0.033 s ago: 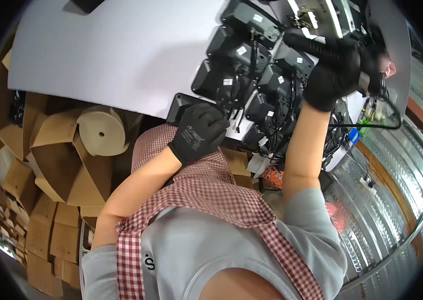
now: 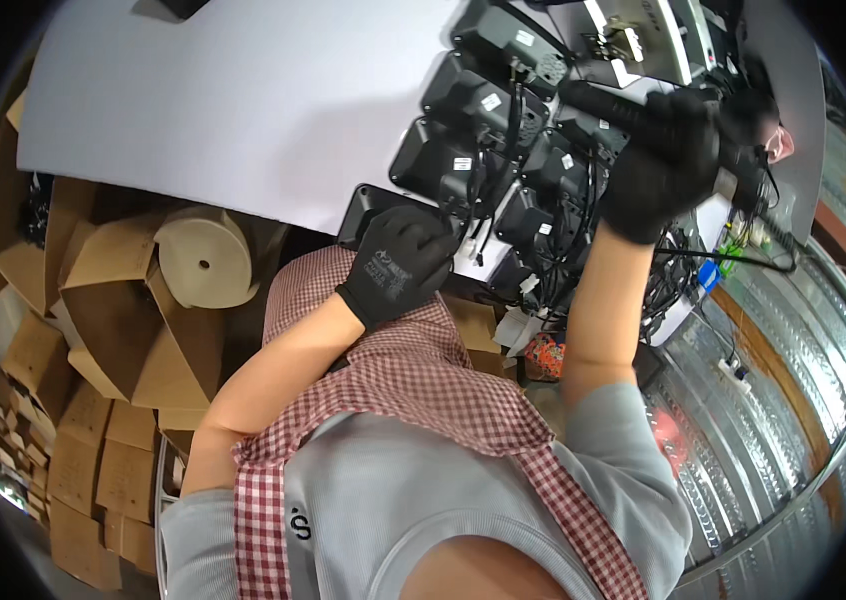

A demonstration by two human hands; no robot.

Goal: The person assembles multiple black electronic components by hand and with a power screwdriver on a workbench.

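Working at the white table point(image 2: 243, 110) w/ both gloved hands. Left hand point(image 2: 398, 262) is lying on a flat black device point(image 2: 368, 212) at the table edge, fingers curled down on it. Right hand point(image 2: 663, 165) is gripping a dark tool handle point(image 2: 598, 103) — fingers wrapped tight. Lots of black devices point(image 2: 488, 105) w/ cables are piled up there — can't tell how many are done, looks like plenty left.

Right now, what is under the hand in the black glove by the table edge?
The left hand rests on a flat black device at the edge of the white table. The glove covers most of the device, so its face is hidden.
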